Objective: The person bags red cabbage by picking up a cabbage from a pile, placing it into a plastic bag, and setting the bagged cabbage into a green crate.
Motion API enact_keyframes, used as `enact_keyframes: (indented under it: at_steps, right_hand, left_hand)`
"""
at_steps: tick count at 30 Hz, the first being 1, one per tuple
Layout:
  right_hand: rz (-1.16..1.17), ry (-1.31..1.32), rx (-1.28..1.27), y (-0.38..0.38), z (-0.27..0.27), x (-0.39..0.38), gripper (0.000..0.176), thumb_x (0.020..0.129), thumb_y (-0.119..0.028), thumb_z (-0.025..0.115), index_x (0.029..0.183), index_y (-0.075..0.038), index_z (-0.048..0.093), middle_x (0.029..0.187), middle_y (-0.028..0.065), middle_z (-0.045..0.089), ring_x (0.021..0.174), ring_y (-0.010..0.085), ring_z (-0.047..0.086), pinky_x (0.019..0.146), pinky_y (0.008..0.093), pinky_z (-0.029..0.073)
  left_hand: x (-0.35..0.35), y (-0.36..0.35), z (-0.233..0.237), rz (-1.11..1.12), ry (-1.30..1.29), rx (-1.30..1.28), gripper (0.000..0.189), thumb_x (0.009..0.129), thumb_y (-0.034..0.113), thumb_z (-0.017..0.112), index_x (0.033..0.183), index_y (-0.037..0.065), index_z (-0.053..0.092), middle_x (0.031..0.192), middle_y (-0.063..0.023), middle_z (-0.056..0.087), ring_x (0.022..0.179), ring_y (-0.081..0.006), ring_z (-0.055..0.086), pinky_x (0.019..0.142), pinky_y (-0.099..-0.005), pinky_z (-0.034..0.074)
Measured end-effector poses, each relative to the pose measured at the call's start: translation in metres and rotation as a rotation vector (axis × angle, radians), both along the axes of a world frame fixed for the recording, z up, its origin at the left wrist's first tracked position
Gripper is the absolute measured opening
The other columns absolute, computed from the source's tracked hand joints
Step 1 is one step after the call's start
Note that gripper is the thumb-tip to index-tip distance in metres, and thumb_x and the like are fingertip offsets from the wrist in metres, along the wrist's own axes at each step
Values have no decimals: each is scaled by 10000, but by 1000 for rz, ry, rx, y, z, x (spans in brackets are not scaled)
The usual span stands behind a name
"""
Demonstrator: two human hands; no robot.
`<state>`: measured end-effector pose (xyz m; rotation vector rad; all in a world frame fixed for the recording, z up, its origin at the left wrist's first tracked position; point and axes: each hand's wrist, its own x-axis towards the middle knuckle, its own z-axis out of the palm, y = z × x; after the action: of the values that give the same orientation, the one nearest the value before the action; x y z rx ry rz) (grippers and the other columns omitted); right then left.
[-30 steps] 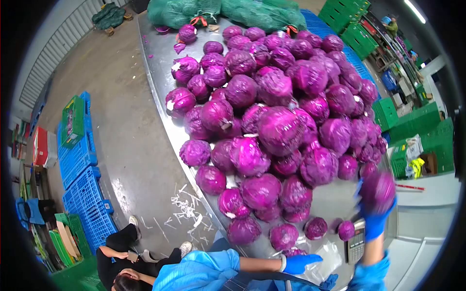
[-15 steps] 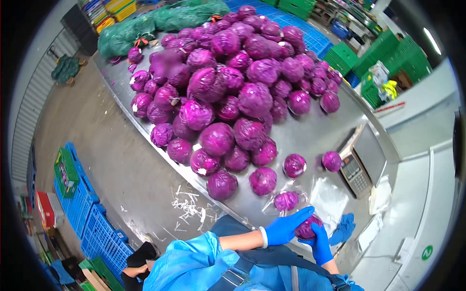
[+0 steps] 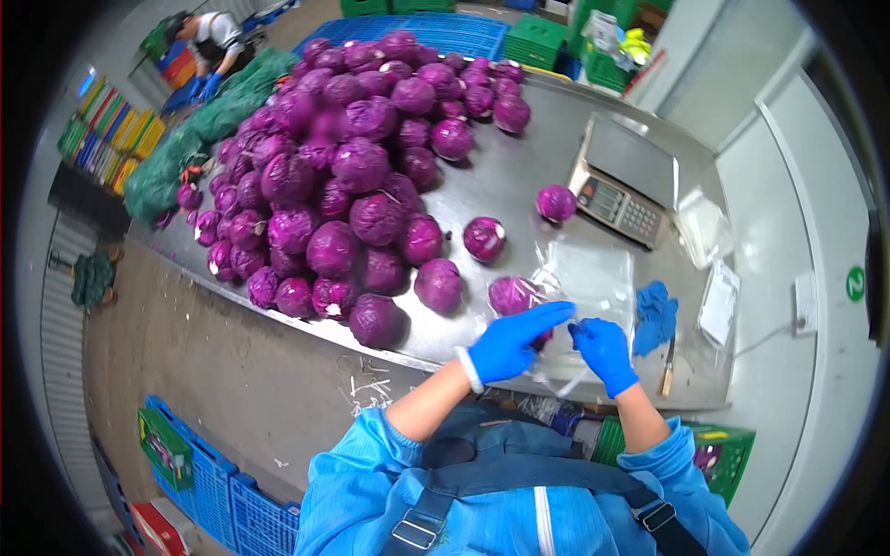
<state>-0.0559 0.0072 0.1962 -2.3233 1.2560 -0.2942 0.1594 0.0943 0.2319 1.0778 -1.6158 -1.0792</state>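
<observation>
My left hand [image 3: 519,343], in a blue glove, reaches over a purple cabbage that shows only in part under its fingers. Those fingers are stretched out, pointing right. Close by on the right, my right hand [image 3: 604,354], also gloved in blue, has its fingertips pinched together; what they hold, if anything, is too small to make out. Thin clear plastic shows below and between the hands. Just beyond my left hand, another cabbage [image 3: 513,295] lies in clear film. Flat clear plastic sheets [image 3: 593,269] lie on the metal table [image 3: 547,102].
A large cabbage pile [image 3: 343,176] covers the table's left part. Single cabbages, a scale [image 3: 616,204], a crumpled blue glove [image 3: 654,317] and a wooden-handled knife [image 3: 667,375] lie farther right. Another person [image 3: 215,46] bends beyond a green net bundle [image 3: 199,134]. Green crates stand below the table.
My right hand has come off the cabbage that both hands touched and is now pinched beside it. The camera view has turned, bringing the other person and the knife into sight.
</observation>
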Motion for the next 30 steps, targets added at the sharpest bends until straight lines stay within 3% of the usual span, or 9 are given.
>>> enact_keyframes:
  at_steps: [5, 12, 16, 19, 22, 25, 27, 29, 30]
  right_hand:
    - [-35, 133, 291, 67, -73, -52, 373, 866, -398, 538, 747, -77, 685, 798, 182, 647, 739, 379, 619, 665, 491, 473]
    - [-164, 19, 378, 111, -122, -76, 487, 865, -481, 540, 680, -52, 679, 686, 191, 631, 661, 379, 617, 619, 474, 471]
    - [-102, 127, 390, 113, -118, -104, 502, 851, -501, 545, 680, -45, 668, 698, 201, 627, 673, 383, 613, 622, 485, 467]
    - [-16, 219, 349, 115, -116, -117, 482, 845, -514, 559, 638, -96, 682, 544, 111, 600, 564, 302, 617, 583, 404, 491]
    - [128, 424, 168, 116, -94, -120, 476, 839, -524, 557, 661, -102, 688, 630, 129, 635, 600, 306, 627, 576, 420, 491]
    - [60, 232, 32, 120, -31, -91, 435, 853, -490, 560, 746, -90, 696, 709, 136, 647, 610, 322, 618, 557, 426, 487]
    - [36, -554, -129, 129, -9, -48, 371, 834, -434, 598, 802, -72, 672, 735, 130, 637, 621, 325, 608, 558, 418, 487]
    - [408, -518, -142, 128, -17, -15, 279, 816, -341, 629, 869, -68, 651, 822, 113, 633, 724, 298, 619, 616, 398, 499]
    - [464, -337, -78, 136, -36, -2, 261, 816, -322, 627, 874, -67, 644, 844, 115, 630, 764, 298, 616, 642, 396, 498]
  left_hand:
    - [-17, 52, -79, 314, -95, -59, 554, 643, -106, 462, 1140, 89, 607, 1231, -139, 550, 1048, -327, 585, 878, -371, 490]
    - [-59, 112, -128, 976, -740, -31, 660, 780, 89, 659, 1379, 194, 401, 1078, -178, 603, 907, -345, 628, 724, -431, 504]
    - [-46, 152, -163, 534, -850, 508, 701, 875, 160, 585, 1472, 182, 220, 666, -134, 632, 608, -308, 632, 587, -410, 491]
    - [-67, 153, -141, 679, -684, 604, 654, 910, 276, 554, 1468, 182, 226, 659, -229, 596, 579, -402, 571, 535, -495, 414]
    - [-51, 172, -220, 630, -223, 597, 699, 924, 195, 546, 1486, 136, 134, 683, -237, 591, 597, -326, 605, 555, -458, 439]
    - [-52, 161, -184, 598, 259, 729, 697, 922, 53, 512, 1492, 115, 116, 825, -185, 635, 724, -235, 643, 667, -370, 516]
    - [-56, 145, -132, 612, 599, 906, 676, 920, 14, 497, 1489, 101, 142, 917, -156, 645, 786, -224, 646, 728, -339, 535]
    - [-48, 146, -148, 597, 574, 851, 676, 906, -26, 500, 1479, 48, 148, 1191, -185, 553, 952, -203, 619, 806, -329, 529]
    - [-48, 149, -149, 594, 608, 875, 663, 909, 11, 505, 1478, 82, 175, 1062, -150, 597, 851, -192, 628, 736, -319, 537]
